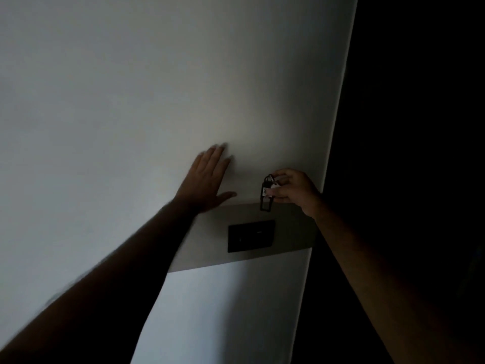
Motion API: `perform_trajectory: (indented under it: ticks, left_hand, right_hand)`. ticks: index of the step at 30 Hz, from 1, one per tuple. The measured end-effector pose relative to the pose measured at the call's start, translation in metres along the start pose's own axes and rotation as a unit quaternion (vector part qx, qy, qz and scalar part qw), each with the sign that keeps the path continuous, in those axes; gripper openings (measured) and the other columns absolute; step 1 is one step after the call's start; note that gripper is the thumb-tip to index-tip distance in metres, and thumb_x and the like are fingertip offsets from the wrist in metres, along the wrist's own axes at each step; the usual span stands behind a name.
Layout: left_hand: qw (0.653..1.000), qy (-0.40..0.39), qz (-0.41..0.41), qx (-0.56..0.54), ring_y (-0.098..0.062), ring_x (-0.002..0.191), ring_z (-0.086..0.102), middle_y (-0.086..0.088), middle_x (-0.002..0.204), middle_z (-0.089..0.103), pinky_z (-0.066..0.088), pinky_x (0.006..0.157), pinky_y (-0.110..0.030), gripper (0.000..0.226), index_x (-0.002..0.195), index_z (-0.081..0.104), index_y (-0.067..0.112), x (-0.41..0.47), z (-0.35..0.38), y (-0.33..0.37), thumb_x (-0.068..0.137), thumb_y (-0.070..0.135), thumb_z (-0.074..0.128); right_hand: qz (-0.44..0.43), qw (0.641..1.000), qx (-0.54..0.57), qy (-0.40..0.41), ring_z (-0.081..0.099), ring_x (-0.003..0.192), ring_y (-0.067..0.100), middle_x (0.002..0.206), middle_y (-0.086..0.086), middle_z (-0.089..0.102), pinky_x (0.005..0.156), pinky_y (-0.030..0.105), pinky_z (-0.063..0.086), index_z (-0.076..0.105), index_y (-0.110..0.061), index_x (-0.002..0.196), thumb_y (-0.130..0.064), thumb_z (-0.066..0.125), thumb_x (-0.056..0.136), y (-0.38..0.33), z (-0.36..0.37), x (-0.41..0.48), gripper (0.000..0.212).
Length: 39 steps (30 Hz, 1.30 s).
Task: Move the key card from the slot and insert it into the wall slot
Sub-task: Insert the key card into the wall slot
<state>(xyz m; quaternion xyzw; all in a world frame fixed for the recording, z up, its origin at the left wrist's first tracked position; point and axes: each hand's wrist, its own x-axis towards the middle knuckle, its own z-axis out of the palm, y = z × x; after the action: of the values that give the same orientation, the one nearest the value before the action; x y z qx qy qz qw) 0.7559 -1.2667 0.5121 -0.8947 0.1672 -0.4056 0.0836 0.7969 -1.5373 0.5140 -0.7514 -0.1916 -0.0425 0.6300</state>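
Note:
My right hand (295, 190) pinches the top of a dark key card (265, 197) that has a ring and a small white tag. The card hangs upright against the wall, its lower end just above a black wall slot plate (250, 236). That plate sits on a grey panel (210, 245) and shows a short slit near its upper right. My left hand (207, 178) lies flat on the white wall with fingers spread, to the left of the card and above the panel's corner. The room is dim, so fine detail on the card is hard to make out.
The white wall (157, 88) fills most of the view. Its edge runs down the right side, and beyond it lies a dark space (420, 127) where nothing is visible. Both forearms reach up from the bottom of the view.

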Motion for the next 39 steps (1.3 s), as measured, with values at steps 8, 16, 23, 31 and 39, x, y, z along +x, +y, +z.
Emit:
perform_trajectory:
  ticks: [8, 16, 23, 31, 39]
  left_hand:
    - [0.987, -0.044, -0.139, 0.065, -0.034, 0.156, 0.006, -0.015, 0.169, 0.001, 0.020, 0.121, -0.059, 0.099, 0.157, 0.018, 0.011, 0.005, 0.022, 0.027, 0.087, 0.077, 0.036]
    - [0.972, -0.068, -0.207, 0.093, -0.028, 0.157, -0.004, -0.009, 0.169, -0.012, 0.021, 0.116, -0.068, 0.098, 0.158, 0.009, 0.016, 0.012, 0.032, 0.042, 0.087, 0.080, 0.030]
    - [0.968, -0.076, -0.218, 0.099, -0.027, 0.157, -0.004, -0.007, 0.169, -0.012, 0.022, 0.115, -0.070, 0.099, 0.159, 0.005, 0.019, 0.012, 0.032, 0.045, 0.086, 0.080, 0.031]
    - [0.965, -0.085, -0.223, 0.108, -0.028, 0.156, -0.007, -0.009, 0.168, -0.015, 0.021, 0.116, -0.070, 0.101, 0.159, 0.002, 0.018, 0.014, 0.034, 0.049, 0.086, 0.081, 0.031]
    - [0.965, -0.081, -0.227, 0.106, -0.028, 0.156, -0.009, -0.010, 0.168, -0.015, 0.021, 0.116, -0.070, 0.104, 0.159, 0.000, 0.017, 0.013, 0.039, 0.049, 0.085, 0.082, 0.032]
  right_hand:
    - [-0.021, 0.993, -0.045, -0.111, 0.071, 0.073, 0.020, 0.087, 0.007, 0.064, 0.059, 0.031, 0.063, 0.065, -0.018, 0.094, 0.010, 0.082, 0.071, 0.033, -0.022, 0.038, 0.040]
    - [-0.065, 0.982, -0.072, -0.162, 0.069, 0.075, 0.026, 0.087, 0.009, 0.063, 0.062, 0.039, 0.065, 0.064, -0.019, 0.090, 0.013, 0.081, 0.071, 0.068, -0.023, 0.064, 0.041]
    - [-0.108, 0.974, -0.111, -0.165, 0.069, 0.083, 0.032, 0.093, 0.022, 0.067, 0.069, 0.054, 0.063, 0.067, -0.009, 0.097, 0.006, 0.088, 0.064, 0.094, -0.017, 0.067, 0.041]
    - [-0.119, 0.971, -0.103, -0.181, 0.071, 0.069, 0.019, 0.082, 0.007, 0.070, 0.060, 0.035, 0.064, 0.068, -0.023, 0.089, 0.007, 0.087, 0.066, 0.111, -0.012, 0.058, 0.042]
    - [-0.172, 0.955, -0.154, -0.185, 0.066, 0.075, 0.015, 0.087, -0.002, 0.065, 0.060, 0.023, 0.061, 0.064, -0.008, 0.112, 0.003, 0.084, 0.070, 0.123, -0.008, 0.049, 0.047]
